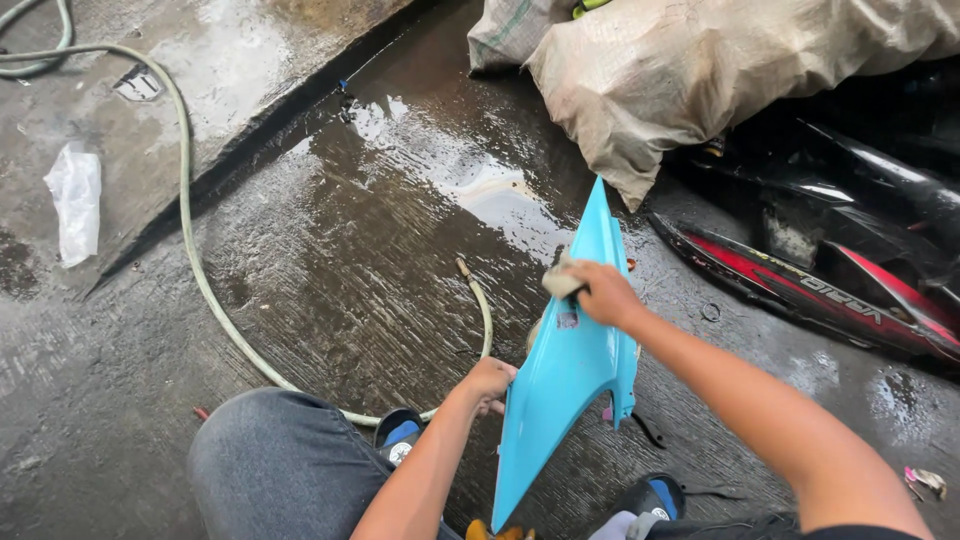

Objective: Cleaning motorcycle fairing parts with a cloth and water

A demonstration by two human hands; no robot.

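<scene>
A light blue motorcycle body panel [560,380] stands on edge on the wet concrete between my knees, its pointed tip away from me. My left hand [487,382] grips the panel's left edge near its lower half. My right hand [600,292] is closed on a small beige sponge or rag [560,283] pressed against the panel's upper part.
A pale green hose [188,215] curves across the wet floor to a nozzle [464,267] near the panel. Red and black motorcycle panels [830,290] lie at right. Burlap sacks [680,70] sit at the top. A plastic bag [75,200] lies at left.
</scene>
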